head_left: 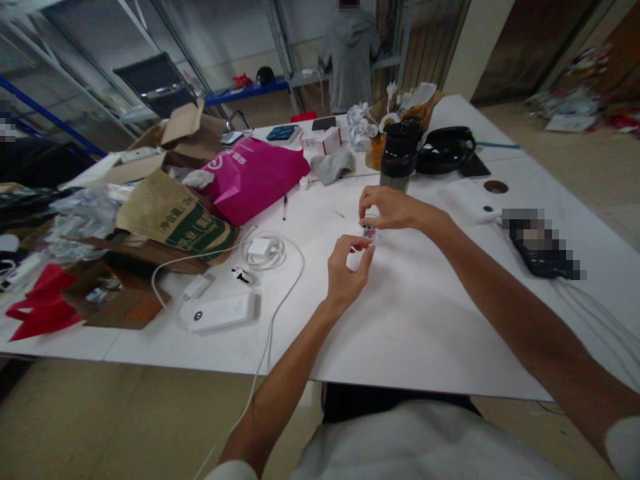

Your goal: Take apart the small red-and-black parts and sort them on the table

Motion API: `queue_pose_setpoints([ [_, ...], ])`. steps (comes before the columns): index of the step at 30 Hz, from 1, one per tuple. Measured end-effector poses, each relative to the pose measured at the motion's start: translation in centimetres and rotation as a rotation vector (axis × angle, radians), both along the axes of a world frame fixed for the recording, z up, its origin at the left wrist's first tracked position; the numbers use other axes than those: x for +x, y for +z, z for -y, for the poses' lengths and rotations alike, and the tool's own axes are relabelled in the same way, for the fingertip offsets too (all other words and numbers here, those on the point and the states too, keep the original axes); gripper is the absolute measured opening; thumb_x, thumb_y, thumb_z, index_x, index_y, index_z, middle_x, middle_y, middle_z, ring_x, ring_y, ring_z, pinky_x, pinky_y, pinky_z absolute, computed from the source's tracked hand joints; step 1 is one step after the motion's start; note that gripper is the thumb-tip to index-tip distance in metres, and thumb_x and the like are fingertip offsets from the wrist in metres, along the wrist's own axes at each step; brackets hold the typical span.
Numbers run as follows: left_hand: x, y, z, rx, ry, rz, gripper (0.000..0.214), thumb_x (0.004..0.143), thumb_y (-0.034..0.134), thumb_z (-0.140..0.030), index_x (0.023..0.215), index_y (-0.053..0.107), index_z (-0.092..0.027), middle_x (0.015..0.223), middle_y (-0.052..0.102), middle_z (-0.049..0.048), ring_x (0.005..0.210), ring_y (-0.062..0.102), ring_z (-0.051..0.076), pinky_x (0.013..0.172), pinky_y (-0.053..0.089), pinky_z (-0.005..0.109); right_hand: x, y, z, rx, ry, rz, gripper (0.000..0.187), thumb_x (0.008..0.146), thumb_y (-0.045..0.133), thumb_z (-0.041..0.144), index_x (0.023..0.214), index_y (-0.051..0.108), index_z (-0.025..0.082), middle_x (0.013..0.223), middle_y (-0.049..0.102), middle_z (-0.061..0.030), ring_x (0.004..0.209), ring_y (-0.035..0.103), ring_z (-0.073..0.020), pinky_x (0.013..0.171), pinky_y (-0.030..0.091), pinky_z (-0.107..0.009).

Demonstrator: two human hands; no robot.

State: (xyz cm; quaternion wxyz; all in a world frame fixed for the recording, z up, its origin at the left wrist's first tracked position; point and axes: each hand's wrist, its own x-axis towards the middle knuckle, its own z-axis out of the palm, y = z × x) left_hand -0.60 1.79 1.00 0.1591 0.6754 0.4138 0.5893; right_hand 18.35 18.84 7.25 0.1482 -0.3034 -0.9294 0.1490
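Note:
A small clear object with a pink part sits between my two hands over the white table; its kind is too small to make out. From the near side, my left hand closes thumb and forefinger at its lower edge. The fingers of my right hand pinch its upper part from the far side, partly hiding it. Just left of my right hand, a thin, pin-like piece lies on the table. Behind that hand stands a dark drink bottle.
A white power bank, a coiled white cable and a magenta bag lie to the left. Cardboard boxes crowd the left end. On the right are another white power bank and a black case. A person stands beyond the table.

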Motion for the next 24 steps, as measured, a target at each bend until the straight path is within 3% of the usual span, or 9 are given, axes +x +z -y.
queue_pose_setpoints([
  [13, -0.02, 0.14, 0.16, -0.006, -0.017, 0.01, 0.012, 0.118, 0.078, -0.035, 0.113, 0.075, -0.024, 0.107, 0.081, 0.0055, 0.099, 0.072, 0.021, 0.09, 0.058, 0.039, -0.19, 0.05, 0.31, -0.002, -0.038, 0.014, 0.01, 0.1, 0.078, 0.027, 0.099, 0.087, 0.022, 0.124, 0.079, -0.0116, 0.11, 0.073, -0.0269, 0.1, 0.054, -0.04],
  [24, 0.05, 0.18, 0.19, -0.051, 0.007, -0.018, 0.025, 0.119, 0.075, -0.049, 0.111, 0.075, -0.025, 0.106, 0.081, 0.0073, 0.098, 0.073, 0.023, 0.089, 0.06, 0.043, -0.26, 0.24, 0.5, 0.031, -0.053, 0.059, 0.014, 0.099, 0.074, 0.025, 0.099, 0.087, 0.021, 0.127, 0.079, -0.0124, 0.109, 0.071, -0.0269, 0.099, 0.054, -0.04],
])
